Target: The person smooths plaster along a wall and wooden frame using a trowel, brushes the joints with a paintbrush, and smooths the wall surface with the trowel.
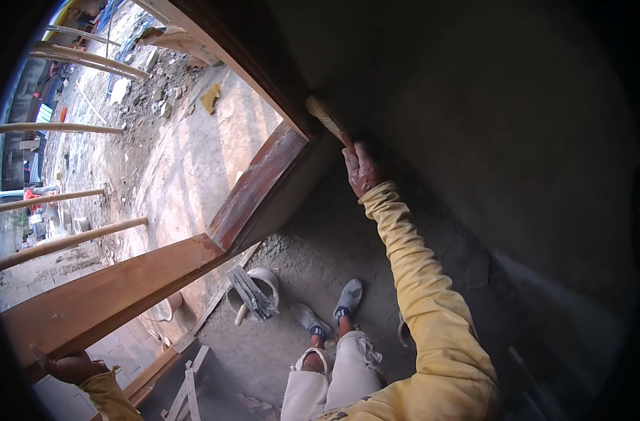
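Observation:
My right hand [364,170], at the end of a yellow sleeve, is closed around a brush [322,114] with pale bristles. The bristles are against or very near the dark plastered wall [460,140], beside a corner of the wooden frame [257,179]. Low on the left, my left hand [73,367] grips the edge of the frame's lower beam [116,289], its thumb on the wood. Part of that hand's fingers is hidden. Brown wood with pale smears shows along the frame's short side.
On the floor near my feet stands a bucket [269,279] with a grey, plaster-covered float-like tool [252,293] across its rim. Wooden pieces [189,389] lean at lower left. Outside the opening, several poles [71,242] jut over rubble [151,98]. A yellow scrap [210,98] lies there.

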A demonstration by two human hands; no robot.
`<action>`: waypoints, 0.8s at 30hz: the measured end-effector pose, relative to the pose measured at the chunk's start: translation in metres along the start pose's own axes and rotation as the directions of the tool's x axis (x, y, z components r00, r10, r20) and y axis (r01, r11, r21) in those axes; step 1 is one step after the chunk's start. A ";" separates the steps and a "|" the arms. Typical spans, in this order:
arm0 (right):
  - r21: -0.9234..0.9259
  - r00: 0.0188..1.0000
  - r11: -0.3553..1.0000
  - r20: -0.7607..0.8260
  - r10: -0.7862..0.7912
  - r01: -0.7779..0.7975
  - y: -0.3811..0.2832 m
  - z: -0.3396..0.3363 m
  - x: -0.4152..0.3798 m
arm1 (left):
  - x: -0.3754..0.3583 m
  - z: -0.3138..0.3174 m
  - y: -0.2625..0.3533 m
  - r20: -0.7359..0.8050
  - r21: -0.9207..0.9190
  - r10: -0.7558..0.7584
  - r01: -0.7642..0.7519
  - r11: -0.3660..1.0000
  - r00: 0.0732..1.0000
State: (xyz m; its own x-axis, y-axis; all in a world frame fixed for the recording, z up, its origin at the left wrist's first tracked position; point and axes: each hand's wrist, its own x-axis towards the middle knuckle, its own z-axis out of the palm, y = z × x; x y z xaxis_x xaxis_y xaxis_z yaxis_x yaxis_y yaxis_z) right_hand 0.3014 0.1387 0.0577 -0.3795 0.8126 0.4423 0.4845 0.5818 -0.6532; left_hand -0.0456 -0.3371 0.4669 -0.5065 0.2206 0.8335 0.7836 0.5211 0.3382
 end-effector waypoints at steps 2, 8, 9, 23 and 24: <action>0.036 0.994 0.996 0.080 0.079 -0.082 0.000 0.002 -0.003 | -0.001 -0.001 0.001 0.026 0.037 0.069 -0.069 0.997 0.997; 0.019 0.987 0.994 0.116 0.109 -0.112 0.018 0.015 -0.016 | 0.001 0.003 0.010 -0.043 -0.134 -0.174 0.167 0.977 0.984; 0.018 0.987 0.993 0.115 0.113 -0.116 0.020 0.015 -0.018 | 0.001 0.005 0.011 -0.030 -0.088 -0.114 0.111 0.990 0.993; 0.063 0.987 0.988 0.093 0.135 -0.141 -0.010 -0.024 -0.028 | 0.000 0.013 0.025 -0.062 -0.220 -0.241 0.222 0.950 0.968; 0.107 0.992 0.988 0.062 0.106 -0.112 -0.015 -0.024 -0.020 | -0.001 0.010 0.023 -0.047 -0.235 -0.218 0.201 0.951 0.975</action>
State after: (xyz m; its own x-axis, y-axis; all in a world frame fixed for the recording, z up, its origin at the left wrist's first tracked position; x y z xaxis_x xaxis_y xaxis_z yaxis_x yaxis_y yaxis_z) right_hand 0.3207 0.1145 0.0738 -0.3741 0.8661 0.3316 0.4367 0.4800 -0.7609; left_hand -0.0310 -0.3168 0.4694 -0.6476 0.0626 0.7594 0.7279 0.3458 0.5921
